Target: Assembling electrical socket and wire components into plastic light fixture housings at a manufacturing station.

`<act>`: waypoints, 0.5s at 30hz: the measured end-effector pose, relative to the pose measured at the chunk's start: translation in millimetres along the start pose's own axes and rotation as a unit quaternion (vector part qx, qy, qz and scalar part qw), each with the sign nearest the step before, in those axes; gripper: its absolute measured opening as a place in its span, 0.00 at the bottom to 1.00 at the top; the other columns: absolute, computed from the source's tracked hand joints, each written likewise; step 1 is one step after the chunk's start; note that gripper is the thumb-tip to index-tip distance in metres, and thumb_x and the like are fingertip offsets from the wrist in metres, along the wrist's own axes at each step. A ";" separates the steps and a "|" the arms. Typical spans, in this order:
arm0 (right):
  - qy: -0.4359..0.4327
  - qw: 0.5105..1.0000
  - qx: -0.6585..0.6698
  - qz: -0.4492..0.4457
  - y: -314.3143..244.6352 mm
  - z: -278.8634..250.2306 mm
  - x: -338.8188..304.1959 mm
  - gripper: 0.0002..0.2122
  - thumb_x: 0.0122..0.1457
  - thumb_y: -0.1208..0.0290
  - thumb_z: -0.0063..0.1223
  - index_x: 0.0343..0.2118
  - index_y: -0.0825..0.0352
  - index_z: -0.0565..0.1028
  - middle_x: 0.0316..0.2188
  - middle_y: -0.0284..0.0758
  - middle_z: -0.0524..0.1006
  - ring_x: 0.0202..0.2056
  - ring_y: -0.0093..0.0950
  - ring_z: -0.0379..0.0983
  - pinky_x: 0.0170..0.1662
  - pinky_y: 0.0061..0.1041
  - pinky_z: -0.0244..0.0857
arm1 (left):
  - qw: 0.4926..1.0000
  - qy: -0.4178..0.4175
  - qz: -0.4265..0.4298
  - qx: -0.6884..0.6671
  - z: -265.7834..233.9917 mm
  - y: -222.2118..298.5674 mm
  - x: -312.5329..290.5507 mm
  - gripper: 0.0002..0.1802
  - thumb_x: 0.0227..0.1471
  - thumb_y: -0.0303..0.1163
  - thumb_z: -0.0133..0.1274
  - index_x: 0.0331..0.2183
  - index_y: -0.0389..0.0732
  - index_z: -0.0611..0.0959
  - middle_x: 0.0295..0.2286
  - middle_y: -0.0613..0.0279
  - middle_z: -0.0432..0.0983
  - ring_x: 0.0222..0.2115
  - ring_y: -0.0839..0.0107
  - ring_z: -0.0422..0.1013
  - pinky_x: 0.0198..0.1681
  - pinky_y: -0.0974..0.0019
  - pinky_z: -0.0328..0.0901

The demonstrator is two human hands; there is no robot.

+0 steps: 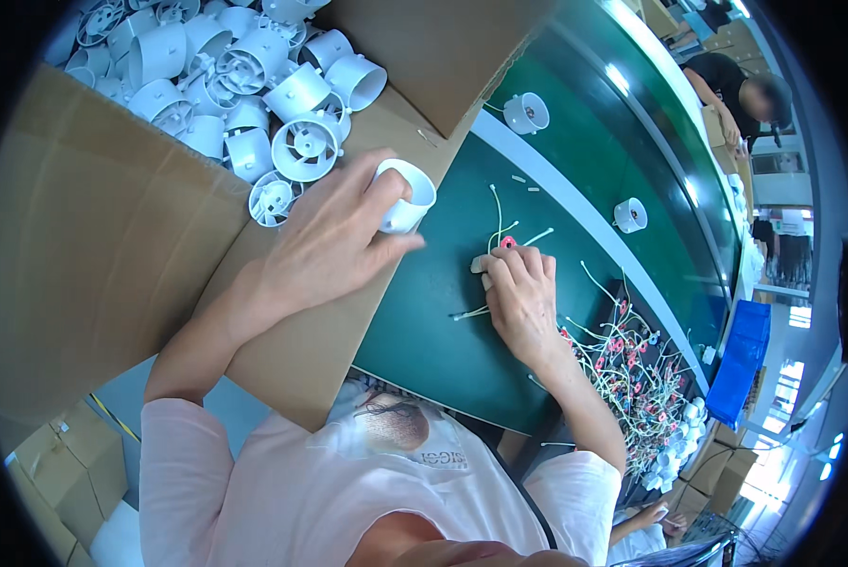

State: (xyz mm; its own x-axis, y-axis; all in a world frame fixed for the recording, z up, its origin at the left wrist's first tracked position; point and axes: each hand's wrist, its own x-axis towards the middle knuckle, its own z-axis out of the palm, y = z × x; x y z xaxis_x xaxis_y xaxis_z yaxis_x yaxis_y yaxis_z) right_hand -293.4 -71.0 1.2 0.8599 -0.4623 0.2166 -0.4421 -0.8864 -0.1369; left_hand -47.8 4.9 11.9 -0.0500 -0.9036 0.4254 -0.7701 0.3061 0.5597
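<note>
A short white plastic fan housing (422, 203) is gripped in my left hand (325, 227), with fingers inside its open end and the thumb pointing along its near side. It is over the cardboard flap at the edge of the green worktop (415, 321). On that worktop my right hand (523, 298) is closed over a small red wired part (508, 243). Pale wires with bare tips spread out around the fingers, and a beige covering (481, 264) shows at a fingertip. My palm hides most of this part.
A cardboard box (112, 236) full of white fan housings (306, 146) stands at left. Several wired parts (623, 354) lie heaped at right. Beyond a pale rail, two housings (526, 113) sit on the green conveyor (594, 113). A blue bin (738, 364) and a co-worker (736, 94) are farther right.
</note>
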 end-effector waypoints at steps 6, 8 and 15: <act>0.042 0.791 0.525 0.312 16.2 -26.7 1.5 0.12 0.48 0.83 0.48 0.38 0.69 0.70 0.33 0.32 0.71 0.29 0.21 0.67 0.29 0.18 0.58 | 0.985 -0.003 -0.086 -0.150 4.5 0.1 0.6 0.23 0.41 0.24 0.57 0.41 0.39 0.68 0.43 0.50 0.65 0.38 0.57 0.68 0.38 0.61 0.65; 0.044 0.747 0.576 0.329 26.1 -34.5 3.5 0.12 0.48 0.83 0.48 0.38 0.70 0.70 0.33 0.32 0.71 0.29 0.19 0.67 0.29 0.17 0.59 | 0.973 0.036 -0.119 -0.196 5.9 0.0 1.7 0.26 0.41 0.23 0.57 0.45 0.39 0.67 0.43 0.51 0.66 0.40 0.59 0.68 0.40 0.63 0.65; 0.078 0.837 0.455 0.295 36.1 -29.2 5.0 0.13 0.49 0.85 0.47 0.39 0.71 0.70 0.33 0.32 0.71 0.28 0.16 0.67 0.31 0.17 0.64 | 0.969 -0.001 -0.099 -0.224 2.0 -3.3 2.7 0.30 0.40 0.21 0.56 0.47 0.41 0.67 0.43 0.54 0.67 0.43 0.62 0.68 0.43 0.65 0.65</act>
State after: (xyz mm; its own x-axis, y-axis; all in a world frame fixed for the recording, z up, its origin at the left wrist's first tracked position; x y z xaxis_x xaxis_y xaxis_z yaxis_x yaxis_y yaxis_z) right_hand -312.5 -105.9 25.5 0.4857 -0.8735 -0.0333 -0.3391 -0.1532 -0.9282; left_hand -46.6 0.8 9.7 0.0686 -0.9583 0.2773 -0.4105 0.2262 0.8834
